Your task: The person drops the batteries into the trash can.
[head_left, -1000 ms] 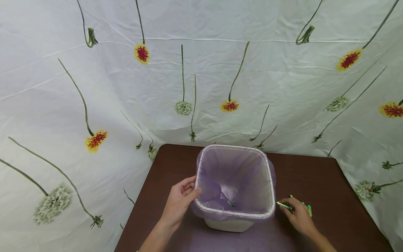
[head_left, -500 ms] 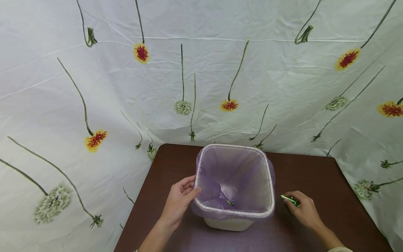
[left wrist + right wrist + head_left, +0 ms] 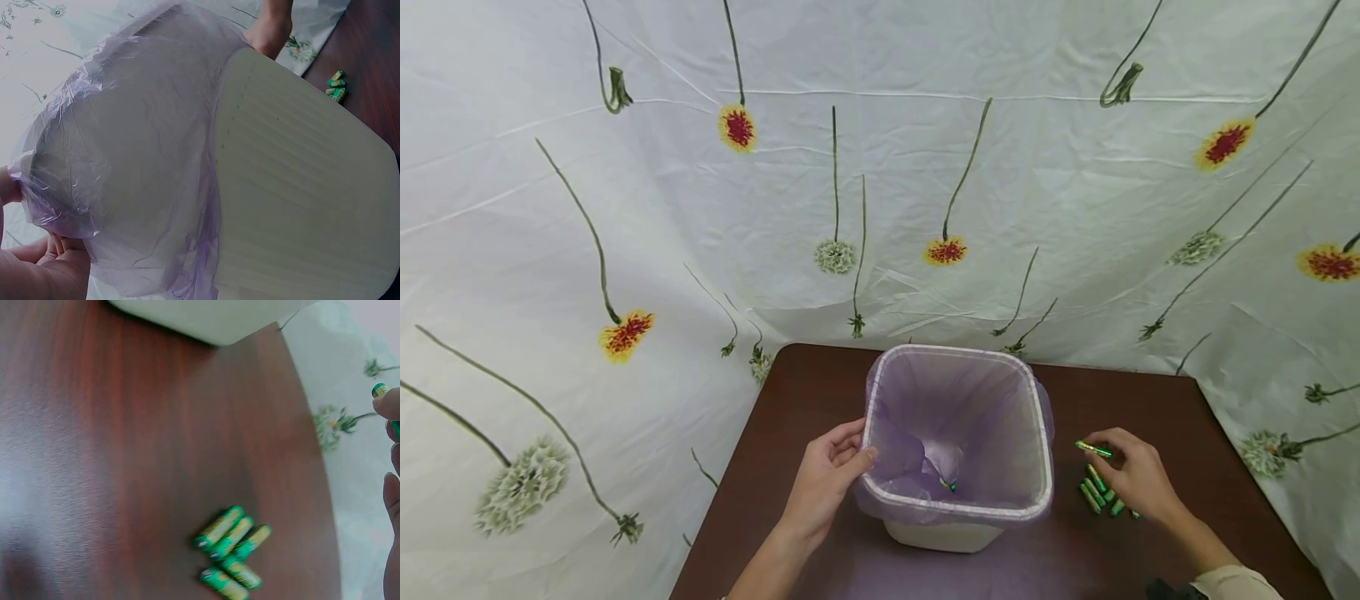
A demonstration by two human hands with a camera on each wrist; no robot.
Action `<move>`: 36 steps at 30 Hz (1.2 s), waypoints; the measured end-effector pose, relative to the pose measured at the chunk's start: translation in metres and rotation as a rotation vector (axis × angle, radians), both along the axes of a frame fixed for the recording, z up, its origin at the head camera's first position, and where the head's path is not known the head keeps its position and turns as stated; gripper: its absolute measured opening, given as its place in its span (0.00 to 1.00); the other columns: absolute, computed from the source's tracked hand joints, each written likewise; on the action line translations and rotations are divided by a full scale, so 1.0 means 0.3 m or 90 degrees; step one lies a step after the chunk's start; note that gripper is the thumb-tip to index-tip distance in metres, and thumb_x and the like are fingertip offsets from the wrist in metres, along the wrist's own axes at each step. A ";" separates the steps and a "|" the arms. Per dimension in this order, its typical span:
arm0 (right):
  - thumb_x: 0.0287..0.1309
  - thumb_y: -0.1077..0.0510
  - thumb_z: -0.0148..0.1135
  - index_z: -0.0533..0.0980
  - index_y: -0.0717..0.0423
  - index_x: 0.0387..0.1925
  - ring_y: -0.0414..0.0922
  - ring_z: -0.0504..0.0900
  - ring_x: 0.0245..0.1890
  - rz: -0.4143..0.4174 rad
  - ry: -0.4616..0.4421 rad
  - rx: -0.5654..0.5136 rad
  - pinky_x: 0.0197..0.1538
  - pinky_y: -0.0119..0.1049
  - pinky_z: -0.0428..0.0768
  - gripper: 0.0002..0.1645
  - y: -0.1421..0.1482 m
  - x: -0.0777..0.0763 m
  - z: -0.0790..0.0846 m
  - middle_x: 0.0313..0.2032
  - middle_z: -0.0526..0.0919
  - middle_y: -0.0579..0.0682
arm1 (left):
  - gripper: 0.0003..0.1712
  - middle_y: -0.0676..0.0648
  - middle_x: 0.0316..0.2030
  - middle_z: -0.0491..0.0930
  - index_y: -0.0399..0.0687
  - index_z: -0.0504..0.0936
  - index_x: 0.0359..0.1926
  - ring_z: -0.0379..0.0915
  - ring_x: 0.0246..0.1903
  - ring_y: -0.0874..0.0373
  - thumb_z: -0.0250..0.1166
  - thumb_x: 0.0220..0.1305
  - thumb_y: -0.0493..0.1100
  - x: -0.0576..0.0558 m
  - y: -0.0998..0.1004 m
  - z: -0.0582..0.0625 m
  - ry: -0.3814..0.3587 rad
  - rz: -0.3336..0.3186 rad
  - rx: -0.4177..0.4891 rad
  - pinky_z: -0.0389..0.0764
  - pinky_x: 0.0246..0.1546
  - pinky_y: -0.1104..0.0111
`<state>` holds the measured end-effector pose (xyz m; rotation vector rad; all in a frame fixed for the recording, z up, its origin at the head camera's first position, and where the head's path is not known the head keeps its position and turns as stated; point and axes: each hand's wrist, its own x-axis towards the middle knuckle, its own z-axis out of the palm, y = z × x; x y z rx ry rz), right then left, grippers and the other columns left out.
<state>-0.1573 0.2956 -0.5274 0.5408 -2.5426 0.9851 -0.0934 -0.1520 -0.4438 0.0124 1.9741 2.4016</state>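
A pale plastic wastebasket stands on the table, lined with a thin purple bag folded over its rim. My left hand grips the left side of the rim, thumb over the bag; the left wrist view shows the fingers at the bagged edge. To the right of the basket, my right hand pinches a green and yellow battery between thumb and fingertips. Below that hand several matching batteries lie in a small cluster on the table. A small green item shows inside the bag.
The dark wood-grain table reaches back to a white flowered cloth that hangs behind it and on both sides. A beige sleeve covers the right forearm near the lower edge.
My right hand has risen and moved slightly right, away from the basket, with a battery in its fingertips, and the cluster beneath now shows. My left hand stays on the rim.
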 end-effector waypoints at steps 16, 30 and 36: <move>0.49 0.74 0.76 0.84 0.54 0.39 0.34 0.79 0.31 0.038 0.065 -0.004 0.32 0.27 0.79 0.18 -0.035 -0.082 0.168 0.34 0.83 0.41 | 0.28 0.38 0.44 0.81 0.23 0.74 0.63 0.80 0.41 0.55 0.67 0.61 0.25 -0.003 0.002 0.000 0.003 0.001 0.002 0.82 0.43 0.71; 0.52 0.71 0.76 0.85 0.51 0.41 0.35 0.79 0.34 0.070 0.091 0.005 0.37 0.24 0.74 0.16 -0.116 -0.141 0.329 0.35 0.85 0.41 | 0.29 0.38 0.44 0.81 0.23 0.73 0.63 0.80 0.41 0.55 0.67 0.61 0.25 -0.002 0.002 -0.009 0.002 0.003 0.003 0.82 0.43 0.71; 0.53 0.71 0.75 0.86 0.53 0.41 0.36 0.78 0.33 0.124 0.096 0.008 0.37 0.26 0.73 0.16 -0.179 -0.164 0.399 0.36 0.85 0.42 | 0.29 0.37 0.44 0.81 0.23 0.73 0.63 0.81 0.41 0.55 0.67 0.61 0.25 -0.004 0.002 -0.010 0.003 0.000 0.001 0.82 0.43 0.70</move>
